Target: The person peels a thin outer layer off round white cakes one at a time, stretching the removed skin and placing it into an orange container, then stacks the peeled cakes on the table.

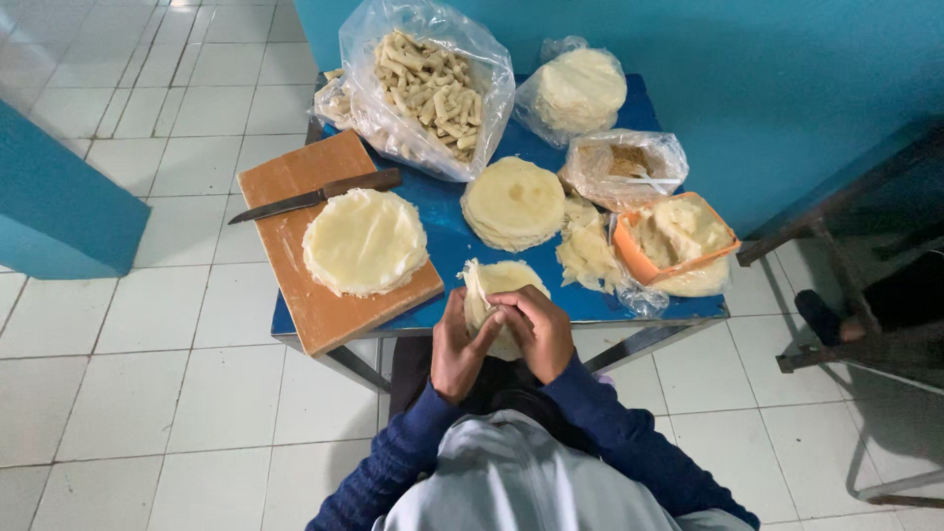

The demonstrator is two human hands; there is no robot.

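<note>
Thin dough wrapper [489,295] at worktop [447,231] near edge, pinched between left hand [459,346] and right hand [537,329], both clamped on it; wrapper stack [365,241] and knife [315,196] on cutting board [295,285], left corner.

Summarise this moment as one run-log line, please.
left hand: folding wrapper | right hand: on wrapper | knife: on board

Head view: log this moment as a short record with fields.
left hand: folding a round dough wrapper at the table edge
right hand: pressing the same wrapper
cutting board: holds a wrapper stack and a knife
table centre: second stack
rear: clear bag of rolled pieces
right: orange tub
</note>
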